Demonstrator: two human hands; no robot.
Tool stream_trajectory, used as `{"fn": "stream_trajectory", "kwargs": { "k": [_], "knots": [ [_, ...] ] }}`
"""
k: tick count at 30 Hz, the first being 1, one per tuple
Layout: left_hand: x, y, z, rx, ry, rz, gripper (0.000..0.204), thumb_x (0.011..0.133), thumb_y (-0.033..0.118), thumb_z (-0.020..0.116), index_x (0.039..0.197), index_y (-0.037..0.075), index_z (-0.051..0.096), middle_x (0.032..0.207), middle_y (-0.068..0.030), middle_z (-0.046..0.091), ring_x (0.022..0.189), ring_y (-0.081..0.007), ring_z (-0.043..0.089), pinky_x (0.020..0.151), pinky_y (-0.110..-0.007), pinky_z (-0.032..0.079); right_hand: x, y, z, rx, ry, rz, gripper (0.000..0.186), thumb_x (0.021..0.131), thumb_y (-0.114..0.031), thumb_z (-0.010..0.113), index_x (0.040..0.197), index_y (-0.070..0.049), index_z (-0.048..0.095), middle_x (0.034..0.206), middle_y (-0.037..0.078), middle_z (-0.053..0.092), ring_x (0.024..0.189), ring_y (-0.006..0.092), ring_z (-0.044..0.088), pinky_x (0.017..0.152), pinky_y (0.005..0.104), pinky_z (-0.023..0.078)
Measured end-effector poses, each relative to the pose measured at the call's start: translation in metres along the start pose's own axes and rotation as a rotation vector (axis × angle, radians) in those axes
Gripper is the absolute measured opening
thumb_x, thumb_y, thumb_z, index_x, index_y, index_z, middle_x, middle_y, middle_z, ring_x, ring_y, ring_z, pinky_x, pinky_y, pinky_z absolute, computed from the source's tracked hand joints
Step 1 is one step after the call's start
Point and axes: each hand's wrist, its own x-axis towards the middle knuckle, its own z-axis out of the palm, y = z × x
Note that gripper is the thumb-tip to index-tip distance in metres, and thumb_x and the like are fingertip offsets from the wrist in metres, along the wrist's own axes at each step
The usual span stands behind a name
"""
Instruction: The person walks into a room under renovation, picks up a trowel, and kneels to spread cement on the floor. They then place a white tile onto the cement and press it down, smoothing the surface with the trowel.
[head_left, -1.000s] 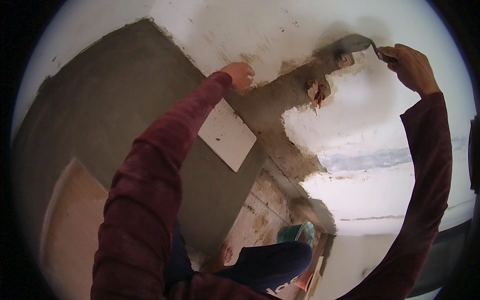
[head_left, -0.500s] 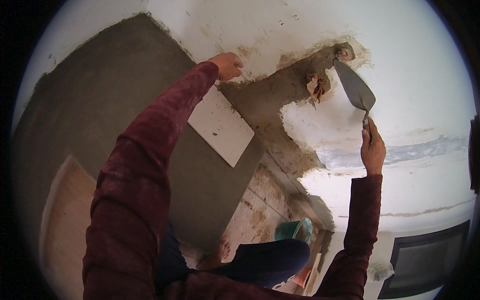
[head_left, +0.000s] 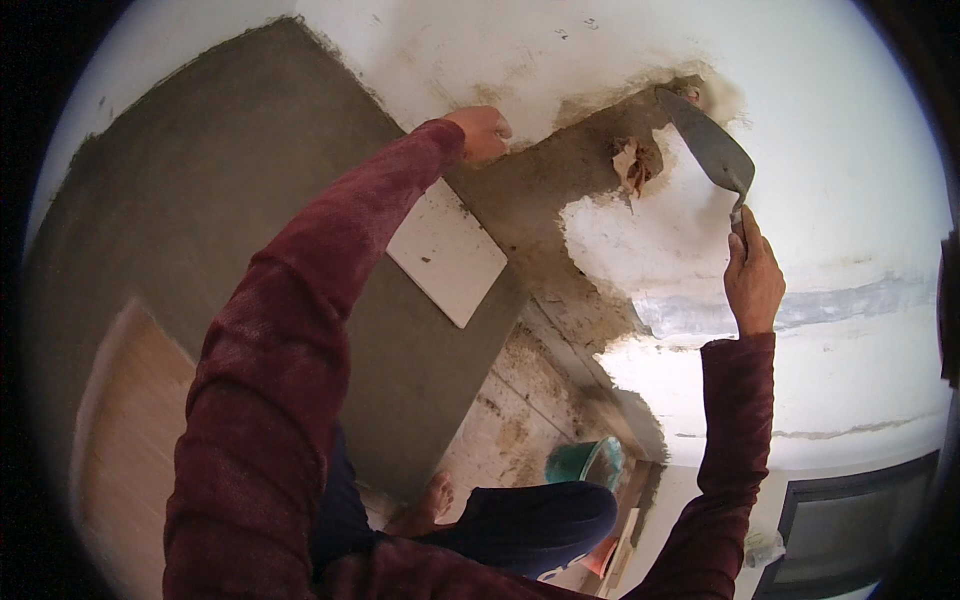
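My right hand (head_left: 754, 284) grips the handle of a pointed trowel (head_left: 712, 143), whose grey blade slants up to the left. The blade's tip is at the far end of a rough brown-grey mortar patch (head_left: 540, 200), beside a small hole (head_left: 692, 94) in the white wall. Near the patch's upper left edge is my left hand (head_left: 481, 133), its fingers curled closed; what they hold, if anything, is hidden. Below that wrist a white rectangular board (head_left: 450, 255) with dark specks rests against smooth grey plaster, its upper end covered by my sleeve.
A second hole with ragged, torn brownish material (head_left: 631, 165) interrupts the mortar patch. Low down, a green bucket (head_left: 585, 462) stands beyond my bent knee, near my bare foot (head_left: 436, 497). A dark-framed panel (head_left: 850, 525) is at lower right, and a pale wooden panel (head_left: 135, 420) at left.
My right hand has risen a little, and the trowel's tip has shifted up and left past the upper hole. My left hand has moved slightly right, still closed.
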Motion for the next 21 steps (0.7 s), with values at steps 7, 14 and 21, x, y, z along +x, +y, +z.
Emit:
{"fn": "stream_trajectory", "kwargs": {
  "k": [7,14,21],
  "knots": [
    [-0.010,-0.003,-0.007,-0.171,-0.047,-0.095,0.042,0.084,0.023,0.056,0.123,0.007,0.059,0.112,-0.0140,0.065,0.091,-0.0249,0.065,0.082,-0.036,0.050,0.007,-0.006,-0.013,-0.123,-0.074,-0.091,0.039,0.088,-0.022,0.059,0.127,-0.027,0.054,0.092,0.007,0.065,0.076,0.0280,0.066,0.063,0.0399,0.052],
    [-0.015,-0.004,-0.011,-0.128,0.001,-0.075,0.042,0.084,0.020,0.056,0.124,0.009,0.058,0.112,-0.0142,0.065,0.092,-0.0244,0.065,0.081,-0.035,0.050,0.029,-0.023,-0.029,-0.202,-0.138,-0.170,0.038,0.088,-0.022,0.059,0.125,-0.028,0.055,0.087,0.006,0.064,0.077,0.0273,0.065,0.062,0.0395,0.051],
    [-0.020,-0.014,-0.013,-0.109,0.083,-0.119,0.040,0.085,0.020,0.057,0.123,0.011,0.059,0.110,-0.0127,0.065,0.097,-0.0239,0.063,0.084,-0.038,0.050,-0.003,0.020,-0.023,0.052,0.054,-0.075,0.024,0.090,-0.020,0.056,0.111,-0.007,0.055,0.094,0.014,0.064,0.084,0.0342,0.063,0.071,0.0385,0.050]
  ]
}}
